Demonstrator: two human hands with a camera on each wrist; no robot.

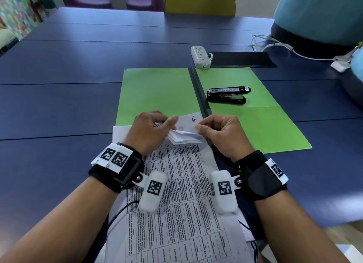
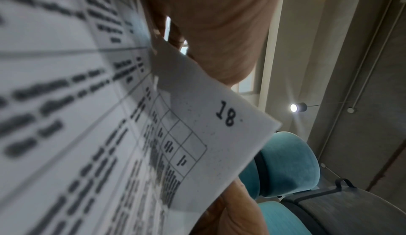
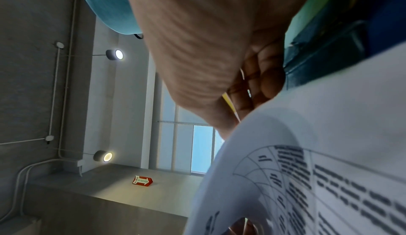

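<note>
In the head view, a stack of white printed paper sheets (image 1: 176,194) covered in text tables lies in the lower centre of the frame on the dark blue bench (image 1: 68,66), and its far end overlaps the near edge of an open bright green card folder (image 1: 157,93). The far corners of the sheets are lifted and fanned out at mid-frame. The left hand (image 1: 151,129) has its fingers curled around them from the left side, and the right hand (image 1: 220,133) pinches a sheet edge between thumb and forefinger just right of centre. The uppermost lifted sheet bears a handwritten 6. A black stapler (image 1: 227,94) rests on the folder's right half, in the upper right of centre and well apart from the hands. A white power strip (image 1: 200,56) lies beyond the folder's top edge. In the left wrist view, the stack (image 2: 197,126) fills the left and centre, blurred close up, with a corner marked 18 pointing right. The left hand (image 2: 219,30) closes on the sheets from the top of the frame. In the right wrist view, the right hand (image 3: 208,47) comes down from the top centre with its fingers bent onto the curved sheet edge, and the stack (image 3: 329,134) bows across the lower right.
</note>
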